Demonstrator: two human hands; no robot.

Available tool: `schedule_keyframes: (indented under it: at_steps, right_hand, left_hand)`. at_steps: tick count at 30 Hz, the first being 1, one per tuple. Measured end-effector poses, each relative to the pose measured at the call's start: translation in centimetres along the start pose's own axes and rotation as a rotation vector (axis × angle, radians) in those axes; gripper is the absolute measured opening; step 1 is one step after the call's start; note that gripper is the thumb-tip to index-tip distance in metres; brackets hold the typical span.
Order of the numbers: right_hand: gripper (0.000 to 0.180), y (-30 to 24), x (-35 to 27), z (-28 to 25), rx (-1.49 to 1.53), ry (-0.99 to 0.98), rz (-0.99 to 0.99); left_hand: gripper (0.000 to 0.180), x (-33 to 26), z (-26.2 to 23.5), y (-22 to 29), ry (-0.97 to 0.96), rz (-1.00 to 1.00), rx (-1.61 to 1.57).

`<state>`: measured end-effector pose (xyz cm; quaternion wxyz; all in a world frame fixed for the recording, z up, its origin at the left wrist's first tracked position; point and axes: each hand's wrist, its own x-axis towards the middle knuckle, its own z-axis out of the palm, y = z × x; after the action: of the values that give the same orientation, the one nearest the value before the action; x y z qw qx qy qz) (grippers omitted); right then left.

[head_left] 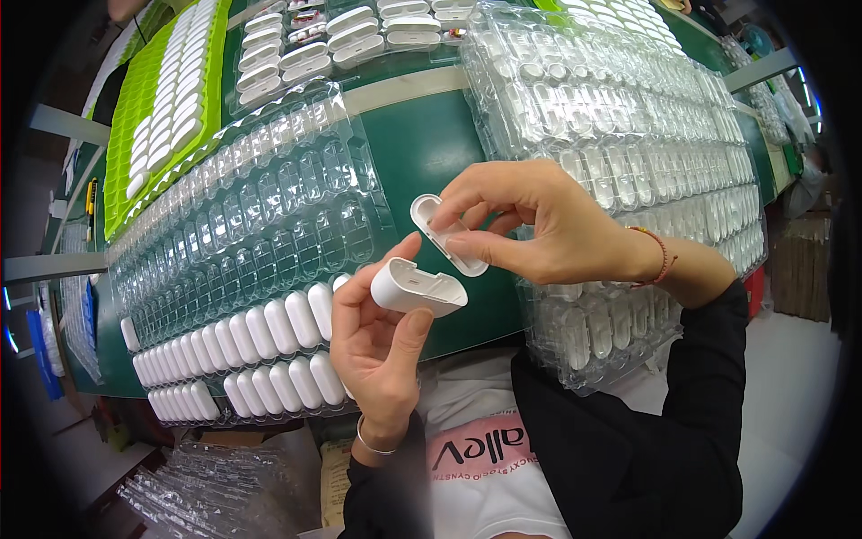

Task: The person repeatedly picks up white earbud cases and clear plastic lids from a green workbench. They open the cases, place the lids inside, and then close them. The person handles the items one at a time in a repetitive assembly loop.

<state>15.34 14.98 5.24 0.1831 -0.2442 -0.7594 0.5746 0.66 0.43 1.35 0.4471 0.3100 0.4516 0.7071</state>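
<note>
Between the fingers and thumb of my left hand is a white rounded earbud case body, its hollow side turned up and to the right. My right hand pinches a white oval case lid, showing its hollow inner side. Lid and body are close together but apart, the lid just above and right of the body. Below and left of my left hand, white closed cases stand in rows in a clear plastic tray.
A tall stack of clear trays rises on the right of the green table. Far left, a lime-green tray holds white pieces. Opened cases lie at the back. Clear plastic packaging sits below the table's front edge.
</note>
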Motion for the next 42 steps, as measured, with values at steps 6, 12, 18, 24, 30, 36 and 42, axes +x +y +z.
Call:
schedule_keyframes:
  at_steps: [6, 12, 18, 24, 30, 36, 42]
  right_hand:
    - [0.031, -0.1, 0.2, -0.1, -0.024, -0.056, -0.02]
    - [0.031, 0.7, 0.2, 0.1, 0.012, -0.034, -0.128]
    - [0.028, 0.6, 0.2, 0.1, -0.04, -0.032, -0.11]
    - [0.028, 0.8, 0.2, 0.2, -0.042, -0.016, -0.142]
    - [0.028, 0.8, 0.3, 0.2, -0.097, -0.016, -0.191]
    - [0.026, 1.0, 0.2, 0.4, -0.075, -0.008, -0.169]
    - [0.028, 0.6, 0.2, 0.3, -0.069, -0.032, -0.161]
  left_hand:
    - [0.04, 0.0, -0.1, -0.2, 0.018, -0.006, 0.008]
    - [0.041, 0.0, -0.3, -0.4, 0.012, 0.009, 0.018]
    - [0.041, -0.1, -0.4, -0.5, -0.014, -0.002, 0.048]
    - [0.041, -0.1, -0.6, -0.4, -0.02, -0.014, 0.107]
    - [0.041, -0.2, -0.6, -0.4, 0.0, -0.027, 0.082]
    - [0.043, -0.4, -0.1, -0.7, 0.075, 0.013, 0.061]
    - [0.044, -0.5, -0.3, -0.6, 0.084, 0.003, 0.023]
